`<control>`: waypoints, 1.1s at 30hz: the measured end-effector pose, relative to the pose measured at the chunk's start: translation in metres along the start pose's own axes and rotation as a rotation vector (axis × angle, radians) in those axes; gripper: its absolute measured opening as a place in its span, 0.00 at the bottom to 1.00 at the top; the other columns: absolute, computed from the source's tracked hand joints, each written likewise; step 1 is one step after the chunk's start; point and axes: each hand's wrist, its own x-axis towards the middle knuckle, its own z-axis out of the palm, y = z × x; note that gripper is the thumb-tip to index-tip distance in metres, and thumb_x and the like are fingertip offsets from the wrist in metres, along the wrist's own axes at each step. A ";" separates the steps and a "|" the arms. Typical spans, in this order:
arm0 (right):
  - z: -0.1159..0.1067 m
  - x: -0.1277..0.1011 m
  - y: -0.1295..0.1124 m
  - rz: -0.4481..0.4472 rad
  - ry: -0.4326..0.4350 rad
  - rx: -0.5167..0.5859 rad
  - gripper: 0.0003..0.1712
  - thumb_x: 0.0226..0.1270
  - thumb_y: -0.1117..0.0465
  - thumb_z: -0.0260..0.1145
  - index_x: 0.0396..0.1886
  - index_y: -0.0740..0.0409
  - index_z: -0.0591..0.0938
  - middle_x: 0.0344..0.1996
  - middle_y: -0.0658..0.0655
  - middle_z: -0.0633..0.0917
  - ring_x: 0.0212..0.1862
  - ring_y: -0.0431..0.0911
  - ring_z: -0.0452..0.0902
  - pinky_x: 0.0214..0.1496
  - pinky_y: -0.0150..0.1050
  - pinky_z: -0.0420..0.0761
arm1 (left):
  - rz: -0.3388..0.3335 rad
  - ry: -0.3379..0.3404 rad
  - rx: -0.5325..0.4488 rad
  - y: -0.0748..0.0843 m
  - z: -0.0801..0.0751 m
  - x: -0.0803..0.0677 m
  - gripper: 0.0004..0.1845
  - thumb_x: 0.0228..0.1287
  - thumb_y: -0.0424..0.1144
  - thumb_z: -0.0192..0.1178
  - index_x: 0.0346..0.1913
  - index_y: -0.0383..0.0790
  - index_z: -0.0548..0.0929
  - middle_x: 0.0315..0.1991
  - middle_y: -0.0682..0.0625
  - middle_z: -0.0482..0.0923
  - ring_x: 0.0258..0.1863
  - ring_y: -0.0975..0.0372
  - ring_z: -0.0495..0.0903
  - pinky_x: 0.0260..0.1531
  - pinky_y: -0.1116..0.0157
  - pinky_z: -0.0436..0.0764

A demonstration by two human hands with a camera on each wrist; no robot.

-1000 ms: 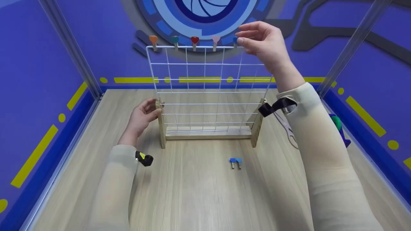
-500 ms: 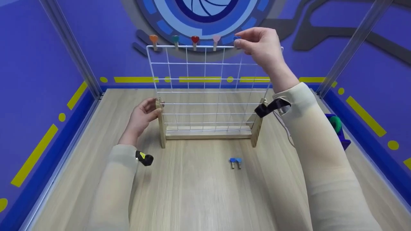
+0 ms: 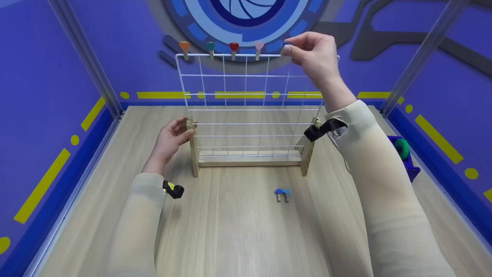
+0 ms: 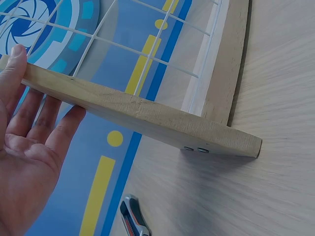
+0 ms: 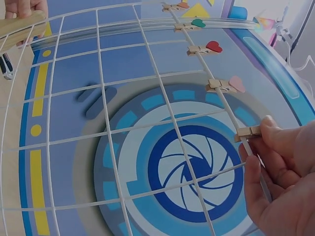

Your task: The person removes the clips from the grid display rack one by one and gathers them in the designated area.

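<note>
My right hand [image 3: 317, 57] pinches a blue heart-topped clothespin [image 5: 250, 132] at the top wire of a white grid rack [image 3: 246, 75]. In the right wrist view the thumb is on the pin's end, and its jaws reach the wire. My left hand [image 3: 168, 139] holds the rack's left wooden post [image 4: 135, 108], with the thumb in front and fingers behind. Along the same top wire stand an orange heart clothespin [image 3: 184, 48], a green one [image 3: 210, 48], a red one [image 3: 233, 48] and a pink one [image 3: 259, 47].
Two more blue heart clothespins [image 3: 281, 194] lie side by side on the wooden table [image 3: 238, 231], in front of the rack. A dark blue holder with a green roll [image 3: 402, 149] stands beyond my right forearm. A utility knife [image 4: 132, 216] lies behind the rack's left side.
My right hand has come down a little and its fingers have closed on the blue clothespin, which has shifted slightly right along the top wire. The left hand stays on the post.
</note>
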 end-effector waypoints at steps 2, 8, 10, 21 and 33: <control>-0.001 0.000 0.000 0.005 0.002 0.051 0.08 0.65 0.61 0.75 0.41 0.60 0.90 0.31 0.47 0.89 0.37 0.41 0.86 0.44 0.29 0.86 | -0.003 0.003 -0.005 0.000 0.000 0.000 0.29 0.73 0.33 0.63 0.73 0.37 0.69 0.70 0.37 0.75 0.55 0.71 0.81 0.54 0.73 0.84; -0.005 -0.001 0.001 0.000 -0.003 0.172 0.06 0.65 0.65 0.75 0.41 0.61 0.90 0.32 0.51 0.89 0.37 0.42 0.87 0.42 0.28 0.87 | -0.013 0.000 0.003 0.000 0.000 0.001 0.29 0.73 0.34 0.63 0.73 0.39 0.69 0.70 0.39 0.75 0.57 0.70 0.81 0.54 0.73 0.83; -0.006 -0.003 0.001 -0.010 -0.007 0.195 0.07 0.64 0.66 0.75 0.41 0.62 0.90 0.32 0.51 0.89 0.38 0.42 0.87 0.42 0.28 0.87 | -0.016 -0.003 0.006 0.000 0.000 0.001 0.29 0.73 0.35 0.63 0.73 0.39 0.69 0.70 0.39 0.75 0.58 0.69 0.80 0.55 0.73 0.83; -0.013 -0.024 0.006 -0.129 -0.080 0.209 0.08 0.65 0.65 0.75 0.43 0.61 0.90 0.33 0.52 0.91 0.37 0.43 0.88 0.41 0.30 0.88 | -0.012 -0.003 0.010 -0.002 -0.002 0.003 0.29 0.72 0.36 0.64 0.73 0.40 0.70 0.69 0.40 0.76 0.58 0.69 0.81 0.55 0.73 0.83; -0.016 -0.066 0.024 -0.225 -0.133 0.082 0.11 0.66 0.70 0.72 0.48 0.64 0.87 0.34 0.50 0.91 0.31 0.42 0.88 0.35 0.33 0.88 | -0.004 -0.001 0.029 -0.002 -0.001 0.002 0.29 0.71 0.39 0.66 0.72 0.42 0.71 0.69 0.43 0.78 0.59 0.68 0.81 0.54 0.73 0.84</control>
